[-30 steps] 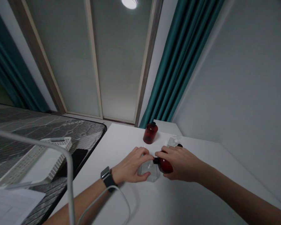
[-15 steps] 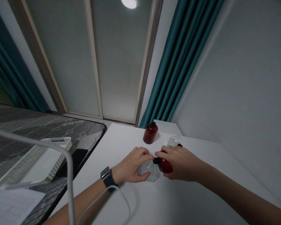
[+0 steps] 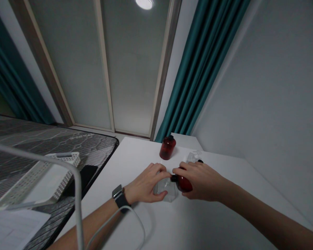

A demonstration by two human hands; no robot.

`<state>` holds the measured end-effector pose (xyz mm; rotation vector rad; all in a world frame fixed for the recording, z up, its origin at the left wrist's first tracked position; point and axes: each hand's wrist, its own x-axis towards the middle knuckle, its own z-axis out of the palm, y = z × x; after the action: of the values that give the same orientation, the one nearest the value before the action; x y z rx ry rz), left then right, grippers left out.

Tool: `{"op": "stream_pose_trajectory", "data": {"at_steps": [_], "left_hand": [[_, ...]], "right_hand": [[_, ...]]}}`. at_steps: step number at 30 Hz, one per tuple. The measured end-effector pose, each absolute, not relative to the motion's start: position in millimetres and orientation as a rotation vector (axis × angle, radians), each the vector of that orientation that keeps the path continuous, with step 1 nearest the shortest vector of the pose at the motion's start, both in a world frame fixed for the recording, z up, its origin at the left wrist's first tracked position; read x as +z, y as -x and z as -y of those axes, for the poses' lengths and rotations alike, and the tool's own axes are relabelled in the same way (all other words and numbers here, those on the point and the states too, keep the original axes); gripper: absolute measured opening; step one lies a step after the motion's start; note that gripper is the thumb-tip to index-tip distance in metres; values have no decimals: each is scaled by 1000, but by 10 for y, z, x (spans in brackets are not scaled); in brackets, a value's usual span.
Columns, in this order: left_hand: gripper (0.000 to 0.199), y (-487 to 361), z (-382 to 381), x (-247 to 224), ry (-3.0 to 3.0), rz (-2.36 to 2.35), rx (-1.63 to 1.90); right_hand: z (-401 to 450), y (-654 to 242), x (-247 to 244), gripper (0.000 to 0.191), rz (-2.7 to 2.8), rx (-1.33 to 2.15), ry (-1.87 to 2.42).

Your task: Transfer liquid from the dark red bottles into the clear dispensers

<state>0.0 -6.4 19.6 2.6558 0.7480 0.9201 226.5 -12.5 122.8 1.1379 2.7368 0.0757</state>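
My right hand (image 3: 198,180) grips a dark red see-through bottle (image 3: 184,184), tipped on its side with its black neck pointing left. That neck lies above a clear container (image 3: 170,194), close to my left fingertips. Curled around the container's left side is my left hand (image 3: 152,184), thumb and fingers on either side of it. Whether liquid flows between the two I cannot tell. A second dark red bottle (image 3: 167,148) with a black top stands upright farther back. Behind my right hand are another clear piece (image 3: 193,156) and a small black part (image 3: 200,161), both partly hidden.
The white table (image 3: 135,152) meets a wall on the right. To the left, a white perforated basket (image 3: 45,180), a black flat object (image 3: 87,173) and paper (image 3: 15,225) lie on a dark patterned surface. A pale cable (image 3: 78,194) runs across the near left.
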Motion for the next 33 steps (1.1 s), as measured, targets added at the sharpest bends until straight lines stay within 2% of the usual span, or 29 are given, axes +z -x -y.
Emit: {"op": "stream_pose_trajectory", "data": {"at_steps": [33], "left_hand": [[46,-3,63,215,-2652,-738,928]], "right_hand": [[111,-2275,1201,42,-2730,139,-1115]]}}
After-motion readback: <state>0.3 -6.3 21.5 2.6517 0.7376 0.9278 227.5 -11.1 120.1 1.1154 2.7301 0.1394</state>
